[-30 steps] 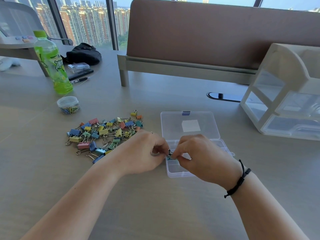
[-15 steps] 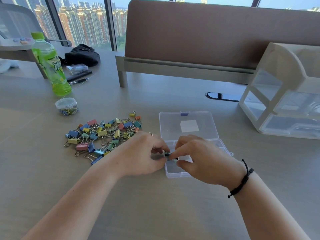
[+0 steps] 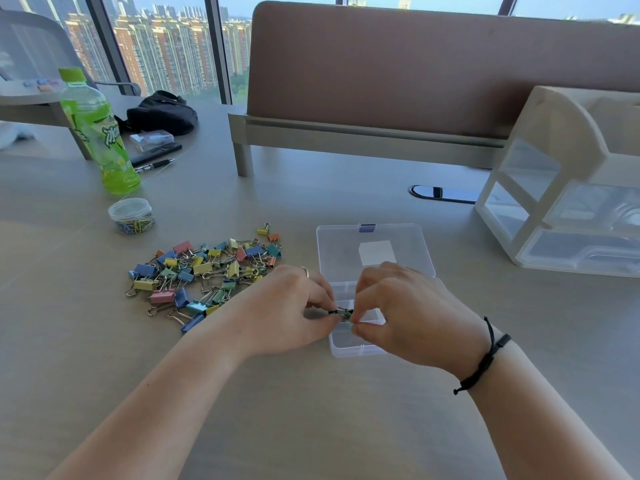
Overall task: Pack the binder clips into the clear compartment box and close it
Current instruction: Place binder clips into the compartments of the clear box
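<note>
A clear compartment box (image 3: 349, 348) lies open on the table, its lid (image 3: 346, 251) laid flat behind it. My left hand (image 3: 284, 313) and my right hand (image 3: 405, 313) meet over the box's left edge. Both pinch one small binder clip (image 3: 343, 312) between their fingertips. A pile of coloured binder clips (image 3: 207, 271) is spread on the table to the left of the box. My hands hide most of the box's compartments.
A small round tub of paper clips (image 3: 131, 216) and a green drink bottle (image 3: 98, 133) stand at the back left. A white drawer organiser (image 3: 568, 181) stands at the right. A desk divider (image 3: 415, 81) runs across the back, with a black pouch (image 3: 161, 114) and a pen (image 3: 154, 165) to its left.
Both hands stay together at the box's left edge with the clip between them. They shifted slightly toward me.
</note>
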The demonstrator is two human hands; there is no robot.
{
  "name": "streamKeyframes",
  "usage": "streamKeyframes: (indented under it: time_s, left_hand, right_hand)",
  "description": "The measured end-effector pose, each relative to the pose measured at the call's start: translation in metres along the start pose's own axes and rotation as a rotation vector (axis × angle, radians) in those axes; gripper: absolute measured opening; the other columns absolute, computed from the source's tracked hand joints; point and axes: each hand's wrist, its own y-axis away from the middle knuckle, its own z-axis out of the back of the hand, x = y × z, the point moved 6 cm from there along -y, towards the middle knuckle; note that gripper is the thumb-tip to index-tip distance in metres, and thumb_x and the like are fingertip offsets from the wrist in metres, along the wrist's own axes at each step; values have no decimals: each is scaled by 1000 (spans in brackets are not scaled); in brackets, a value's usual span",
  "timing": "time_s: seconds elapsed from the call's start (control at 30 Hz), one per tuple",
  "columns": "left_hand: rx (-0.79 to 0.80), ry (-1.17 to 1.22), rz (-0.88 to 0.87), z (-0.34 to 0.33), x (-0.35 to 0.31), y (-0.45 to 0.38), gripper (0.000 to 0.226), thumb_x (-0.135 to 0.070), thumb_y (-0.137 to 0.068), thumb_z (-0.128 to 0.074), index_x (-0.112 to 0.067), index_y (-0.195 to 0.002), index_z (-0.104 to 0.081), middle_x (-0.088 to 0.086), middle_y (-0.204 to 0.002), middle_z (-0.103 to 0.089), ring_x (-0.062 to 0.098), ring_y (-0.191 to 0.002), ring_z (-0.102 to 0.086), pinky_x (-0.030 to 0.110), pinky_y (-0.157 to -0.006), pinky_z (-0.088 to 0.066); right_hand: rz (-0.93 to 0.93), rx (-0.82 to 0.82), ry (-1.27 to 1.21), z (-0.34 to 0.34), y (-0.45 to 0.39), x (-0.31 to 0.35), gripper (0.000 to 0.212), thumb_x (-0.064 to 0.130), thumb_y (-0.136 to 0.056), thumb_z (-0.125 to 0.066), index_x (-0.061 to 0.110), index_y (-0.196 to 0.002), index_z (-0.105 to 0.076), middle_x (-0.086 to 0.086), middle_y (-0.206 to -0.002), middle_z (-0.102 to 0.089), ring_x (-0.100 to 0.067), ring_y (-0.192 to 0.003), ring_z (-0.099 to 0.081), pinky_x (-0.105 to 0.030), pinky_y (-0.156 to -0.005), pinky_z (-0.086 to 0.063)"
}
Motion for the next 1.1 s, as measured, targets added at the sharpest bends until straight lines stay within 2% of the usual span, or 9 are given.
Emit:
streamKeyframes:
  time_s: [0.1,0.2,0.4,0.53,0.63,0.77,0.87,0.93,1.1]
  left_hand:
    - [7,2,9,-2,3,-1,21,-37,-85,-67,-21,-88,-79,-16,-92,-67,4,-80,-65,30,-77,-51]
    - [-7,-18,8,-1,2,-1,18,-35,-86,-70,-21,-87,-79,-16,-92,-68,2,-81,-64,26,-77,-50]
    - [-60,-2,39,0,2,4,29,-45,-82,-70,-27,-104,-74,-14,-86,-67,1,-82,-63,29,-76,-54]
    - [-95,48,71,0,5,5,46,-47,-79,-76,-27,-119,-68,-14,-96,-66,-2,-87,-64,27,-83,-56]
    - [-68,10,53,-2,7,3,43,-50,-79,-75,-24,-114,-74,-9,-114,-69,-1,-92,-65,24,-86,-54]
    - [-42,-74,26,-4,6,2,39,-53,-83,-70,-24,-107,-77,-5,-125,-68,1,-109,-63,20,-95,-47]
    - [-31,-123,0,-5,2,1,53,-67,-83,-55,-24,-103,-78,-4,-120,-71,4,-110,-65,31,-91,-53]
    - [-22,-201,2,-4,-2,3,50,-67,-87,-52,-28,-107,-76,-11,-123,-68,5,-113,-62,34,-88,-54]
    - [14,-481,-24,-1,-15,6,49,-63,-98,-33,-35,-118,-68,-22,-126,-61,9,-107,-54,31,-72,-51]
  right_hand:
    - [2,-20,23,0,0,3,18,46,-92,-55,36,-96,-69,18,-103,-57,-6,-99,-47,-7,-61,-20]
    - [-3,-21,18,-1,0,2,15,43,-92,-55,38,-98,-67,18,-102,-58,-4,-98,-47,-7,-60,-19]
    - [-92,-38,-131,-9,6,-8,12,40,-88,-62,36,-97,-69,25,-83,-53,6,-79,-45,-14,-69,-35]
    - [-129,-89,-208,-8,10,-11,14,38,-84,-69,36,-97,-65,29,-79,-53,8,-83,-51,-13,-75,-42]
    - [-143,-115,-247,-9,10,-13,18,37,-83,-70,34,-99,-63,21,-88,-64,1,-91,-56,-22,-80,-47]
    - [-119,-106,-217,-15,7,-12,24,40,-86,-66,33,-108,-66,20,-94,-63,0,-93,-52,-20,-81,-44]
    - [-107,-116,-199,-18,5,-10,26,47,-88,-63,31,-107,-70,19,-93,-60,-3,-93,-50,-22,-80,-45]
    - [-116,-128,-195,-19,5,-11,25,48,-89,-62,30,-103,-72,17,-91,-60,-5,-91,-51,-27,-80,-46]
    - [-85,-142,-93,-19,3,-6,29,50,-91,-55,26,-90,-73,10,-84,-61,-12,-84,-54,-33,-73,-48]
